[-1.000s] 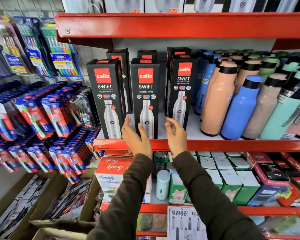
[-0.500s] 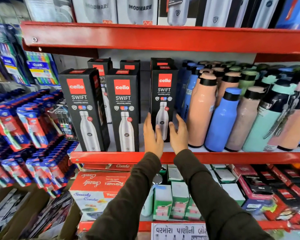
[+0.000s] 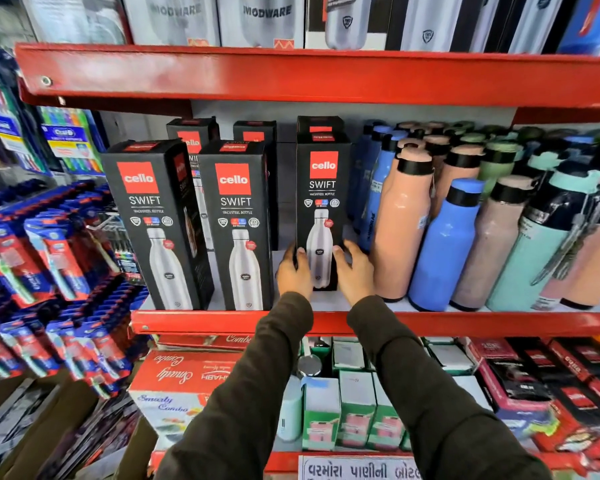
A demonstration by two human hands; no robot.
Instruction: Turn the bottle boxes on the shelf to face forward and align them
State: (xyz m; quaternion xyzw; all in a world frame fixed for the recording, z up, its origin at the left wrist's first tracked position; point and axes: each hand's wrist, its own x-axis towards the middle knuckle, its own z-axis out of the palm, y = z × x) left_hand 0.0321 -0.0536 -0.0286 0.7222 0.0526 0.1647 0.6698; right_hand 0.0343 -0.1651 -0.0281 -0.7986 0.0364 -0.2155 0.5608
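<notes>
Three black Cello Swift bottle boxes stand in the front row of the red middle shelf point(image 3: 361, 322). The left box point(image 3: 153, 223) is turned slightly, showing its right side. The middle box point(image 3: 238, 223) faces forward. The right box point(image 3: 321, 188) faces forward and sits a little further back. My left hand point(image 3: 293, 271) grips its lower left edge and my right hand point(image 3: 354, 271) presses its lower right edge. More black boxes point(image 3: 191, 136) stand behind, mostly hidden.
Loose peach, blue, pink and mint bottles point(image 3: 444, 244) crowd the shelf just right of the held box. The upper red shelf point(image 3: 291, 76) carries grey boxes. Toothbrush packs point(image 3: 42, 251) hang at the left. Small cartons point(image 3: 354, 407) fill the lower shelf.
Both hands moved from beside the middle box to the base of the right box and closed on its two sides. The right box now stands squarer to the front.
</notes>
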